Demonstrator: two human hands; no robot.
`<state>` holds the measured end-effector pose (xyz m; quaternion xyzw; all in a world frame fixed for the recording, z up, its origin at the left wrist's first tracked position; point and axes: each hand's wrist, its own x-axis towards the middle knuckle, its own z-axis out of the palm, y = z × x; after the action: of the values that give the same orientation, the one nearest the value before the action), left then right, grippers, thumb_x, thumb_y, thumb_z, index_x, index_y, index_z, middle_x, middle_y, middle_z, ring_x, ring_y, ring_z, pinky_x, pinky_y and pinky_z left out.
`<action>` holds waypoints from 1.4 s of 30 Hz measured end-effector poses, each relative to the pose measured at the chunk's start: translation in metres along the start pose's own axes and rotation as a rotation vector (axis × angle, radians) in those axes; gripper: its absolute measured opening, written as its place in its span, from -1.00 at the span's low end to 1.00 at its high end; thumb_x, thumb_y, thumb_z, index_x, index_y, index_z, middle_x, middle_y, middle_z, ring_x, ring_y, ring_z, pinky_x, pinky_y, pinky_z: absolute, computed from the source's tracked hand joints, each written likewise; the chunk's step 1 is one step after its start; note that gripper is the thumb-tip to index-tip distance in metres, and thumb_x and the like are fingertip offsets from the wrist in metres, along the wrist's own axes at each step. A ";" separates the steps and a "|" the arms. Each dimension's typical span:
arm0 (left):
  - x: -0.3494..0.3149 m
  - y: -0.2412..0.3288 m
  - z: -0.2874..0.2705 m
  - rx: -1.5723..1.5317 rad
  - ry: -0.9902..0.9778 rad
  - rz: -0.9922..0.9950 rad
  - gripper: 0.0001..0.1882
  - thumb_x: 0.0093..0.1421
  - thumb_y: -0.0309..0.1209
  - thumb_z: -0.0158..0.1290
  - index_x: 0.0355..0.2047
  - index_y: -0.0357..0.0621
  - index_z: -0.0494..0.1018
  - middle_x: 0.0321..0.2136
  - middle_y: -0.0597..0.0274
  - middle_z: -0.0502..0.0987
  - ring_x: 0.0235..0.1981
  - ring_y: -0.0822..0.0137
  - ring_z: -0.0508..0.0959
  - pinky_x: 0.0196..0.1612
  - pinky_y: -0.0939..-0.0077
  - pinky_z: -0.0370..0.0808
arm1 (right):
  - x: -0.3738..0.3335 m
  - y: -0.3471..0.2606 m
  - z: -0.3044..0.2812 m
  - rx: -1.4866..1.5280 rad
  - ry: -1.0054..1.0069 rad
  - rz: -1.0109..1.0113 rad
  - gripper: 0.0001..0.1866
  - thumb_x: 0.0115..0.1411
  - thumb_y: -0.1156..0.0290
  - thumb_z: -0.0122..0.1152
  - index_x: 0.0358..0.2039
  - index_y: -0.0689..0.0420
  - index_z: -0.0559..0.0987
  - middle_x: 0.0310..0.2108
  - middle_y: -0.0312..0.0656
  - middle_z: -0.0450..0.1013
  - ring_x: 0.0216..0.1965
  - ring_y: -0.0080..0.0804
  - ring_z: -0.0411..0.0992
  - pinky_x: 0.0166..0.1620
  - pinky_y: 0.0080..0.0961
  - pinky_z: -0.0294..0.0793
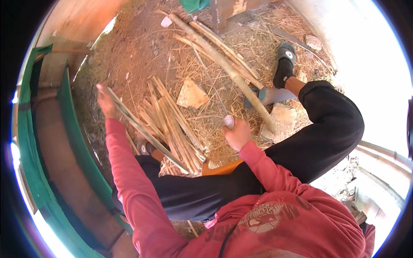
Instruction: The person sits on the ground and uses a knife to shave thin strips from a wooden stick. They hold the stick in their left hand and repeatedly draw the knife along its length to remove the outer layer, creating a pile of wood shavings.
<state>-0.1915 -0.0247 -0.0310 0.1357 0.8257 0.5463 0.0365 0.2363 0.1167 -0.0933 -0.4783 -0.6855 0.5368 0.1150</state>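
Observation:
My left hand [106, 103], slightly blurred, is at the upper end of a long split bamboo strip [142, 127], which appears held between thumb and fingers. The strip slants down to the right, its lower end over a pile of split strips [168, 116]. Closed around a pale, rounded handle, my right hand [239, 134] grips a machete [209, 77]. Its long thin blade, seen nearly edge-on, points away and a little left, apart from the strip.
Long bamboo poles [223, 64] lie beyond the blade, one ending by a flat stone [282, 120] near my right leg. Another pale stone [192, 93] sits beside the pile. A green-edged wooden frame [64, 142] lines the left. Straw covers the ground [172, 56].

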 end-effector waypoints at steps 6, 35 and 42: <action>-0.034 -0.149 0.136 0.687 0.029 0.172 -0.53 0.10 -0.24 0.20 0.01 -0.09 0.45 -0.10 -0.03 0.54 -0.12 0.04 0.56 -0.11 0.20 0.50 | 0.003 -0.004 -0.023 0.298 0.284 0.035 -0.86 0.05 0.52 0.24 -0.54 0.22 0.43 -0.69 -0.22 0.36 -0.71 -0.46 0.32 -0.60 -0.41 0.29; -0.226 -0.003 0.452 0.674 -0.745 1.320 -0.71 0.11 -0.30 0.05 -0.15 -0.11 0.48 -0.17 0.16 0.47 -0.18 0.19 0.47 -0.08 0.14 0.33 | -0.004 -0.022 -0.069 0.863 0.368 0.250 -0.82 0.14 0.61 0.18 -0.48 0.14 0.36 -0.69 -0.35 0.24 -0.74 -0.67 0.17 -0.69 -0.63 0.19; -0.094 0.222 0.337 -0.277 -0.114 1.074 -0.76 0.11 -0.54 -0.02 -0.18 -0.16 0.35 -0.40 0.19 0.44 -0.44 0.29 0.49 -0.43 0.42 0.50 | -0.013 -0.024 -0.066 0.847 0.363 0.204 -0.81 0.16 0.58 0.17 -0.51 0.15 0.34 -0.71 -0.34 0.23 -0.77 -0.63 0.18 -0.70 -0.62 0.19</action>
<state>0.0103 0.3321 0.0285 0.5608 0.5575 0.5835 -0.1849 0.2746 0.1491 -0.0421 -0.5403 -0.3243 0.6855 0.3647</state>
